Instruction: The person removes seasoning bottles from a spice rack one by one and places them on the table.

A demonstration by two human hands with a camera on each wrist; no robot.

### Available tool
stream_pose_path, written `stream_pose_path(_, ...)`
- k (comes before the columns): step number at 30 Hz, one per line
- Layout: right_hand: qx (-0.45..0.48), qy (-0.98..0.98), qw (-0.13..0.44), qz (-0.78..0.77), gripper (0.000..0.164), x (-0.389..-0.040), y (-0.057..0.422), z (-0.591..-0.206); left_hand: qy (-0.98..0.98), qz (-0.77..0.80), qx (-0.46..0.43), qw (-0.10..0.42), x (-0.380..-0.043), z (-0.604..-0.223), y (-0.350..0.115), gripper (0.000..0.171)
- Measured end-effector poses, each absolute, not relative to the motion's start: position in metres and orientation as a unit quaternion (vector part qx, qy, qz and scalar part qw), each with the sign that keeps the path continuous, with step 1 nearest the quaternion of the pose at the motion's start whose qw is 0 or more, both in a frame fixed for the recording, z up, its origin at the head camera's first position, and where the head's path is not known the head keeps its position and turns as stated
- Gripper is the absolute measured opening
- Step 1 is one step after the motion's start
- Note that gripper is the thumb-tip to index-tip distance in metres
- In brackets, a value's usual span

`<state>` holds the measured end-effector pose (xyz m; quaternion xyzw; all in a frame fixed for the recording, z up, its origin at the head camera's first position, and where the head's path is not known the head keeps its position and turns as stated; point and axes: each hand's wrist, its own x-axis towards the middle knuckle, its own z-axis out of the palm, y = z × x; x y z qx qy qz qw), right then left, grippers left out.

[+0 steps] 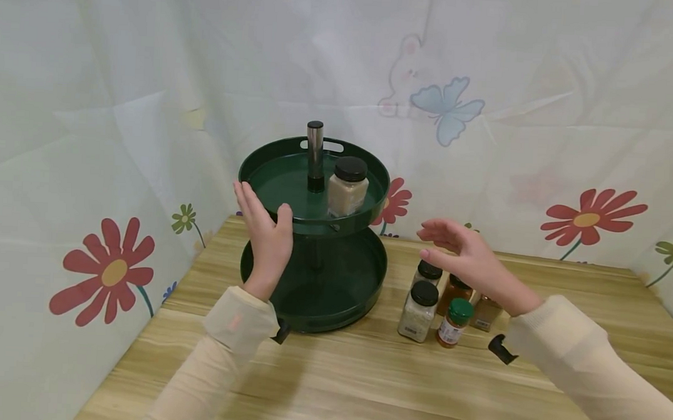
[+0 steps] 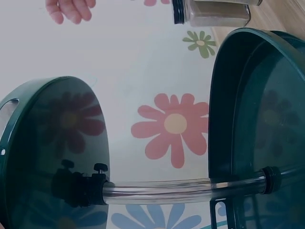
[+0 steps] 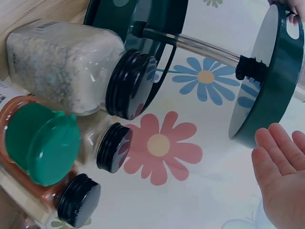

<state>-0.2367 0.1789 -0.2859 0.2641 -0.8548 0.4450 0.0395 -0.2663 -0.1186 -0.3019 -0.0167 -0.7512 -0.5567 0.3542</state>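
A green two-tier round tray stand has its upper tray (image 1: 283, 189) joined to its lower tray (image 1: 339, 279) by a metal post (image 1: 315, 149). One black-lidded spice jar (image 1: 347, 195) with pale contents stands on the upper tray's right side. At that tray's front left, my left hand (image 1: 270, 241) lies against the rim, fingers straight and thumb apart. My right hand (image 1: 470, 256) hovers above the grouped jars with nothing in it, its fingers loosely bent. Below it are a clear jar of whitish bits (image 1: 417, 317), a green-capped jar (image 1: 453, 328) and a brown jar (image 1: 486, 315).
Further black-lidded jars (image 1: 428, 271) stand behind the front ones, partly covered by the right hand. The stand and jars share a wood-grain table (image 1: 334, 385). A flower-printed white sheet (image 1: 531, 149) hangs behind and at the left.
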Motion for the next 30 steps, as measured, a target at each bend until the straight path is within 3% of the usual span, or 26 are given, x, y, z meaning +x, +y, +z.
stream_pose_path(30, 0.259, -0.863, 0.051, 0.431, 0.06, -0.255, 0.133, -0.259, -0.749, -0.551, -0.018, 0.368, -0.264, -0.304, -0.115, 0.072)
